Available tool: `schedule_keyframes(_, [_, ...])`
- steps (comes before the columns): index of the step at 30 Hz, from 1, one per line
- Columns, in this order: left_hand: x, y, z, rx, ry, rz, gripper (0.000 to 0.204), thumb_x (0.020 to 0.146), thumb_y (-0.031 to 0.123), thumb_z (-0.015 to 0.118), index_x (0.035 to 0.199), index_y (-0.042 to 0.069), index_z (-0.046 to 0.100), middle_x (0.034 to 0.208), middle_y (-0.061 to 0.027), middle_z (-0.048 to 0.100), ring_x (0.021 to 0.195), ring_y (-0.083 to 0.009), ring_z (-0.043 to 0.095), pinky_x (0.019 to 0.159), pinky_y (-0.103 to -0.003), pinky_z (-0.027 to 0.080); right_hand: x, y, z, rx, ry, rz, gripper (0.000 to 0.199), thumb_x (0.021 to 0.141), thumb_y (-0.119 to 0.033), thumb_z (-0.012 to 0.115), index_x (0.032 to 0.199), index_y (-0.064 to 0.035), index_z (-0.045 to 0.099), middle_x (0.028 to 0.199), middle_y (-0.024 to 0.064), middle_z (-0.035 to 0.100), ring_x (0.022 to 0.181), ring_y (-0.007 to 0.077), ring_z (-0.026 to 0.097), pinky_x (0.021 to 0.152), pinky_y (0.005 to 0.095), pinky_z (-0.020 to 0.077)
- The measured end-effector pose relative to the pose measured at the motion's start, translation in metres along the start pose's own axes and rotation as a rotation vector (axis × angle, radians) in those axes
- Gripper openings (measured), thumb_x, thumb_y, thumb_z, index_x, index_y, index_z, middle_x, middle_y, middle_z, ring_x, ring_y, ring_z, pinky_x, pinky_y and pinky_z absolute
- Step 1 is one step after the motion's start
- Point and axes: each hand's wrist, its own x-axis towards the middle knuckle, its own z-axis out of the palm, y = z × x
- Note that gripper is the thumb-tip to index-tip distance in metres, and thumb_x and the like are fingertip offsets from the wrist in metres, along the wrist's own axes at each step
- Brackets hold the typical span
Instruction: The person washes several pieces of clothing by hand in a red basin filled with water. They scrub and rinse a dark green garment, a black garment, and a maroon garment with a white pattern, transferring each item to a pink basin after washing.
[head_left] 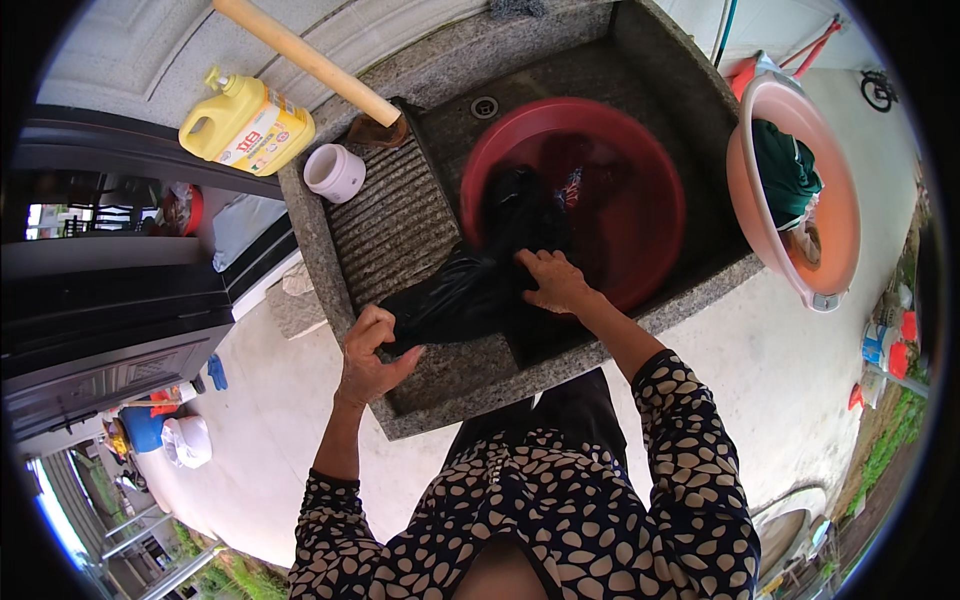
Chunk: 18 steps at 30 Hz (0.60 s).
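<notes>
A wet black garment [455,295] stretches from the ribbed washboard [375,235] into a dark red basin [668,160]. The basin stands in a stone sink [690,295] and holds dark water with part of the cloth in it. My left hand [370,362] grips the garment's end at the washboard's near left, fingers curled and thumb pointing right. Near the basin's front left rim, my right hand [556,283] has its fingers bent onto the same cloth. Beneath the fingers, folds of the garment are partly hidden.
On the sink's left ledge are a yellow pump jug [285,135], a pale jar [336,174] and a wooden handle [310,60]. At the right stands a pink basin [848,225] with green cloth [785,180]. Buckets, including a white one [188,442], stand at the far left.
</notes>
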Motion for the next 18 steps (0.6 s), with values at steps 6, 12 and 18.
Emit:
schedule_keyframes(6, [0.005,0.006,-0.008,-0.284,0.184,-0.162,0.035,0.062,-0.007,0.071,0.083,0.004,0.045,0.090,-0.0035,0.045,0.077,-0.0129,0.048,0.069,-0.025,0.041,-0.009,0.016,-0.086,0.442,-0.243,-0.065,0.038,0.074,-0.027,0.069,0.102,-0.0039,0.058,0.092,0.0096,0.061,0.088,0.0189,0.057,0.073,0.0331,0.0482])
schedule_keyframes(12, [0.032,-0.043,-0.003,-0.312,0.354,-0.457,0.018,0.076,0.009,0.073,0.087,0.003,0.060,0.076,0.0029,0.053,0.064,-0.0028,0.043,0.055,-0.021,0.035,0.020,0.020,-0.136,0.945,0.516,-0.055,0.032,0.074,-0.024,0.069,0.097,-0.0041,0.058,0.086,0.0029,0.057,0.074,0.0113,0.054,0.054,0.0266,0.0455])
schedule_keyframes(18, [0.032,-0.097,0.038,-0.351,0.570,-0.615,0.020,0.081,0.022,0.072,0.091,0.007,0.062,0.070,0.0063,0.050,0.065,-0.0036,0.046,0.058,-0.021,0.039,0.040,0.040,-0.058,0.687,0.099,0.293,0.048,0.069,-0.029,0.072,0.108,-0.0066,0.055,0.094,0.0101,0.056,0.082,0.0194,0.057,0.057,0.0314,0.0500])
